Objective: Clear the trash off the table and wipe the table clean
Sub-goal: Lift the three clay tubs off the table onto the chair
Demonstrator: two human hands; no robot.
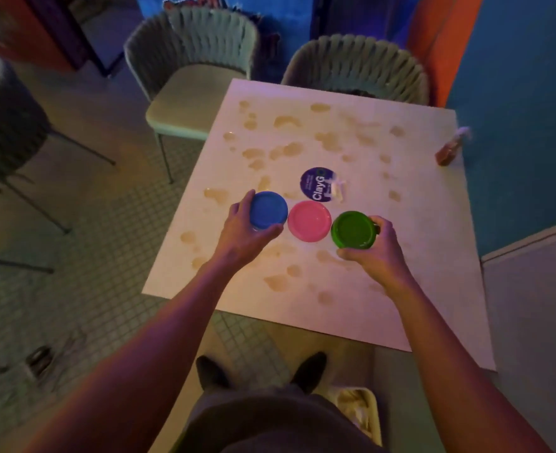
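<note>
Blue, pink and green tubs sit in a tight row near the middle of the tabletop, rims touching or nearly so. The left hand grips the blue tub from its outer side, fingers curled round the wall; the right hand grips the green tub the same way from the opposite side. The pink tub lies between the hands, held by neither and about equally near both. Just behind it, toward the far edge, lies a round sticker with a crumpled scrap touching it. Brownish spills dot the surface.
</note>
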